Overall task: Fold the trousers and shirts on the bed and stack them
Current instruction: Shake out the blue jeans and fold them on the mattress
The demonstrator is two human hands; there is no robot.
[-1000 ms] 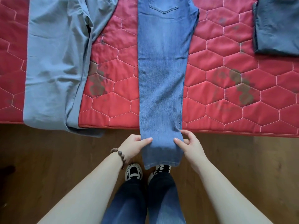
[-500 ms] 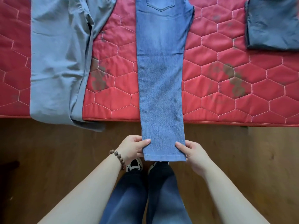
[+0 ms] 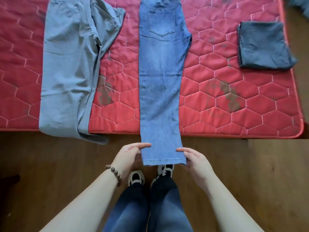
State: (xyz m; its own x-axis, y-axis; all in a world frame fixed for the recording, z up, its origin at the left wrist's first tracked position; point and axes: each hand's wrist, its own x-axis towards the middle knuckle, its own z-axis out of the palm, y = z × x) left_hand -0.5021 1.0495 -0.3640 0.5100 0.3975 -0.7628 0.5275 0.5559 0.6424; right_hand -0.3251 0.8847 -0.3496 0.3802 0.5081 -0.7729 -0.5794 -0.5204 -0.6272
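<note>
Both forearms reach forward over the floor. Left hand (image 3: 128, 154) pinches the left edge of the jeans (image 3: 161, 84) near the hem, thumb on top; right hand (image 3: 194, 159) pinches the right edge likewise. Jeans lie lengthwise on the bed (image 3: 234, 104), leg ends held past its edge. Grey trousers (image 3: 66, 72) lie left, folded dark garment (image 3: 262, 46) right.

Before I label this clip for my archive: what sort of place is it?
Probably a bedroom at home: a red quilted mattress on a wooden floor, with blue jeans, grey trousers and a folded dark garment laid on it.
</note>
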